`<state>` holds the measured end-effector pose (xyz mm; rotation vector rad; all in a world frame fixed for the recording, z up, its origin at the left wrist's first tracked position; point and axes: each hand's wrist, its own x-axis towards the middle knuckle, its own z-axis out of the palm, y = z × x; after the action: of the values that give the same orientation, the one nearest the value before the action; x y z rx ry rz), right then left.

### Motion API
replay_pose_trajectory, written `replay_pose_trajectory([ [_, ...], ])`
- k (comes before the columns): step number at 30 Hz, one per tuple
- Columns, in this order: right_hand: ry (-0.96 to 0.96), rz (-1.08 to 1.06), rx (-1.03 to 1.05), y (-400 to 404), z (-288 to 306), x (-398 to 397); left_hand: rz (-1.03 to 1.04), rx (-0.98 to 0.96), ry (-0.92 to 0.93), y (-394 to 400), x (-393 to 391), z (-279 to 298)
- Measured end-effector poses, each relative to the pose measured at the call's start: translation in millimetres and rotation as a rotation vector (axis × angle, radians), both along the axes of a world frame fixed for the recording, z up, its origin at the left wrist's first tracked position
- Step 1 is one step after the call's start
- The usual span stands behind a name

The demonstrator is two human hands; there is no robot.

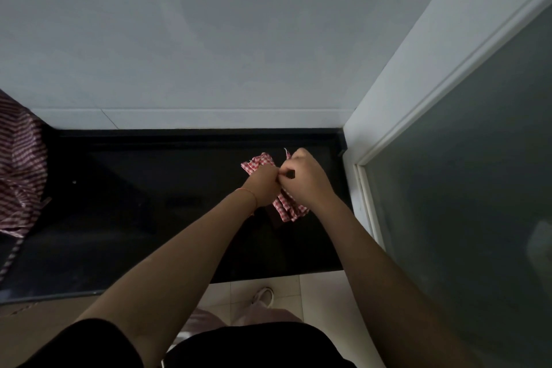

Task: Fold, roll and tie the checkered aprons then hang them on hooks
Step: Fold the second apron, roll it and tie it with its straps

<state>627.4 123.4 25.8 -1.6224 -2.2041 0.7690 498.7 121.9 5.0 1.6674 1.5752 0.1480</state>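
Observation:
A rolled red-and-white checkered apron (287,208) lies on the black counter (149,203) near its right end, one end showing past my left hand and the other below my right wrist. My left hand (263,188) grips the roll with curled fingers. My right hand (304,178) is closed on the apron's thin white strap, whose tip sticks up beside the knuckles. The two hands touch over the middle of the roll, hiding it there.
More checkered aprons (21,170) are heaped at the counter's left end, with a strap trailing toward the front edge. A pale wall rises behind the counter. A white-framed frosted glass panel (478,188) stands close on the right. Tiled floor and a shoe (264,296) show below the counter edge.

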Motion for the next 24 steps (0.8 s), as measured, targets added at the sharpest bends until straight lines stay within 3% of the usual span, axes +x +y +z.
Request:
replay_pose_trajectory([
  [3,0.050,0.002,0.040,1,1,4,-0.082,-0.020,0.025,2,-4,-2],
  [5,-0.038,0.045,0.050,3,-1,4,-0.121,-0.016,0.029,3,-7,-2],
  [10,-0.114,0.049,-0.131,2,-5,5,-0.181,-0.053,0.024,9,-17,-5],
  [14,-0.119,-0.066,-0.217,1,-14,8,-0.232,-0.090,0.077,7,-23,3],
  [20,0.040,-0.078,-0.445,-1,-22,4,-0.080,0.057,0.022,3,-28,5],
  [24,0.083,-0.056,-0.403,-2,-24,-1,0.045,0.132,-0.058,0,-32,0],
])
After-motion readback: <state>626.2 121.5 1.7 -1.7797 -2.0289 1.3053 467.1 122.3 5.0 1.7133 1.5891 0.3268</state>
